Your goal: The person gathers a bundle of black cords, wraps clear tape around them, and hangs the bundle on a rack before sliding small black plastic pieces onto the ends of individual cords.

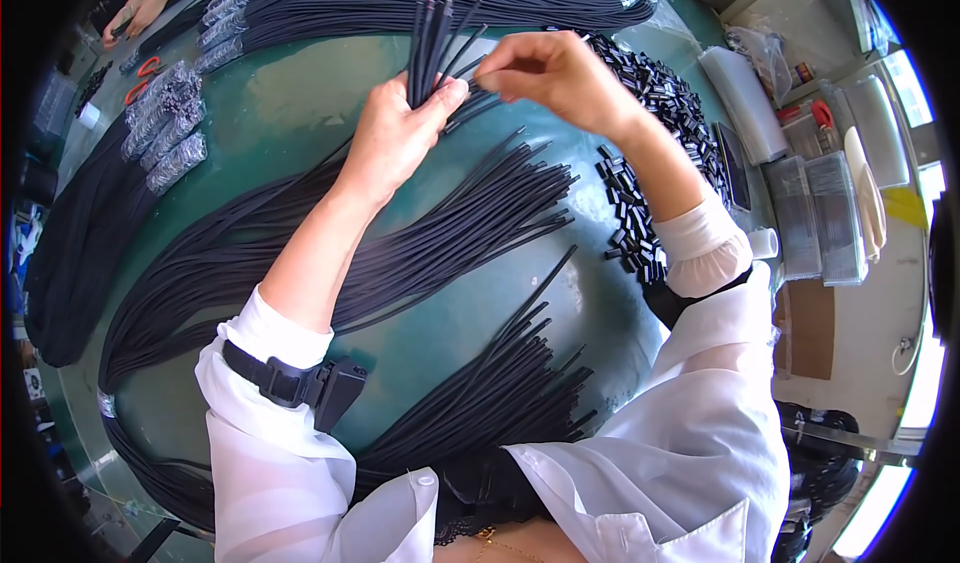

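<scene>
My left hand [400, 133] is closed around a bunch of thin black cables [432, 48], whose ends stand up above my fist, a few of them splayed to the right. Just right of it my right hand [550, 75] is bent in a pinch, its fingertips close to my left thumb. What the pinch holds, if anything, is too small to make out. Below my hands a thick bundle of black cables [440, 233] fans out across the green table. Another bundle [500, 388] lies nearer my body. To the right spreads a heap of small black tube-like pieces [640, 93].
Cable bundles wrapped in clear film [165, 128] lie at the left, with more cables [330, 3] along the far side. Orange-handled scissors [143, 78] rest near them. Another person's hands [140, 13] work at the far left. Clear plastic boxes [820, 218] stand at the right.
</scene>
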`<state>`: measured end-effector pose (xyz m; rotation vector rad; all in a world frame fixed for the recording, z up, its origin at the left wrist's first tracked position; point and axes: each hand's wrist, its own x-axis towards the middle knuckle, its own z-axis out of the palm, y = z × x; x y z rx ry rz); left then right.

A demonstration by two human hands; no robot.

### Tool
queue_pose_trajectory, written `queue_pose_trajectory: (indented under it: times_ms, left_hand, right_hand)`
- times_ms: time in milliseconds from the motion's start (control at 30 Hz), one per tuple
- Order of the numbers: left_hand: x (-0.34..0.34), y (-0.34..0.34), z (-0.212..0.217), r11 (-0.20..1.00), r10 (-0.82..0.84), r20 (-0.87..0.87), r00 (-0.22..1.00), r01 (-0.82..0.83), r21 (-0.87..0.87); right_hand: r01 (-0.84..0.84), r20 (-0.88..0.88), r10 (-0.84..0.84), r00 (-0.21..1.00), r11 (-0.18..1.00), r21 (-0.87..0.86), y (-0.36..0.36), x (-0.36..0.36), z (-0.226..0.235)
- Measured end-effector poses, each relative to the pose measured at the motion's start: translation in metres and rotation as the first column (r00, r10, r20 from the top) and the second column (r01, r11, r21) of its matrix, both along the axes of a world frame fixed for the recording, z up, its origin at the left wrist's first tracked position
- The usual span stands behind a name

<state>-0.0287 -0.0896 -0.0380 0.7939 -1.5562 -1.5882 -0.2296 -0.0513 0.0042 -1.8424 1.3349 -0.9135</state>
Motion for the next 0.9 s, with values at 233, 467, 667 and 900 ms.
queue_pose_trajectory:
  times_ms: [233, 467, 667, 900]
  left_hand:
    - [0.006, -0.007, -0.005, 0.981, -0.185, -0.106, 0.977, 0.189, 0.03]
    - [0.0, -0.015, 0.002, 0.959, 0.233, -0.142, 0.962, -0.252, -0.131]
    - [0.001, -0.004, -0.002, 0.993, 0.117, -0.177, 0.977, -0.114, 0.031]
    - [0.003, -0.002, 0.004, 0.991, -0.005, -0.031, 1.0, 0.009, 0.133]
  right_hand:
    - [0.038, 0.528, -0.207, 0.824, 0.949, 0.313, 0.003, 0.028, -0.01]
    - [0.384, -0.137, -0.392, 0.91, 0.92, -0.08, -0.016, -0.068, -0.012]
    - [0.339, -0.774, -0.311, 0.552, 0.931, -0.132, -0.019, -0.089, -0.031]
    - [0.336, -0.099, -0.328, 0.939, 0.938, 0.086, -0.011, -0.042, -0.01]
